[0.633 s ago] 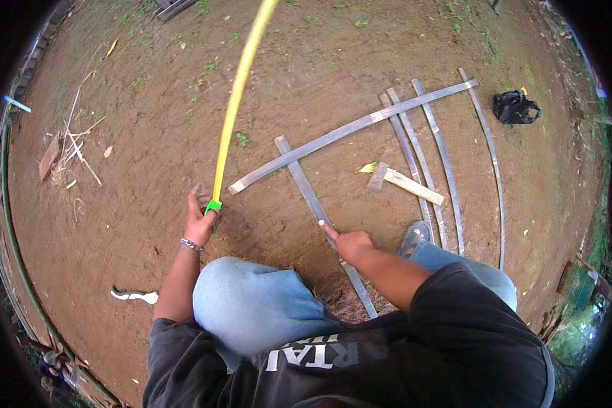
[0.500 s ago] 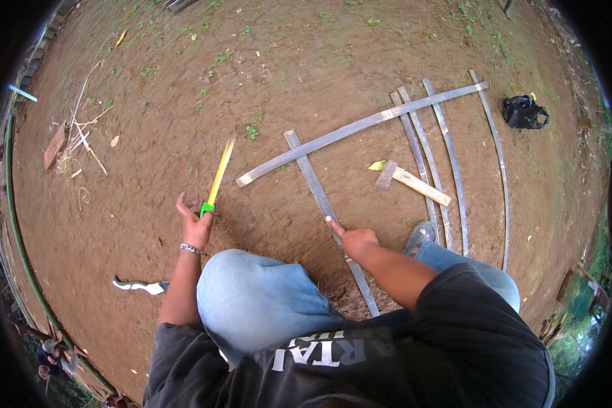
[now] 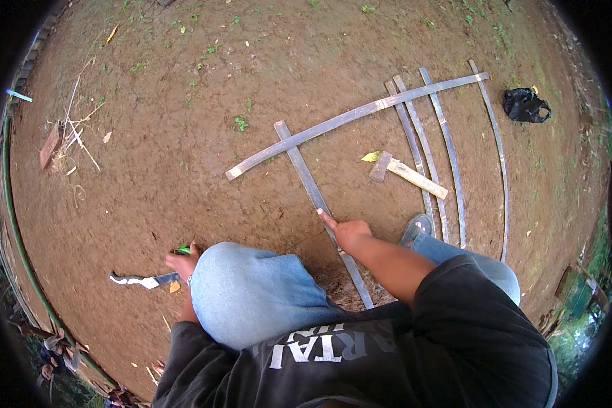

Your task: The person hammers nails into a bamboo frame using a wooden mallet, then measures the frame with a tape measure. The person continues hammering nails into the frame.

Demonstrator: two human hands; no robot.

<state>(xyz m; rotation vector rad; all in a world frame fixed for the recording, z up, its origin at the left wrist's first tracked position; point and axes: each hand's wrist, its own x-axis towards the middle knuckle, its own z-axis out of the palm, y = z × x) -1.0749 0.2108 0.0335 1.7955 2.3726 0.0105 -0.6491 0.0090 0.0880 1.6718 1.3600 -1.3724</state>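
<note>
1. A person squats on bare brown dirt, with a knee in blue jeans [image 3: 251,299] bent up in front of them.
2. The right hand [image 3: 347,231] presses down on a long grey strip [image 3: 313,190]. The first finger lies straight along the strip and the other fingers curl in on top of it.
3. This grey strip starts close beside the knee, on its right, and runs away from it over the dirt.
4. A second long strip [image 3: 360,112] crosses over the far end of the first one, well past the knee.
5. The left hand [image 3: 181,262] is low on the ground, just left of the knee. Its fingers are closed around a small green thing [image 3: 184,250]. I cannot tell what the green thing is.
6. A knife [image 3: 139,279] with a pale blade lies on the dirt, touching or almost touching the left hand, on the side away from the knee.
7. A wooden mallet [image 3: 404,173] lies to the right of the knee and farther off.
8. Four thin curved strips [image 3: 449,156] lie beside the mallet, farther out from the knee.
9. A black bag [image 3: 525,105] sits far off, past those strips.
</note>
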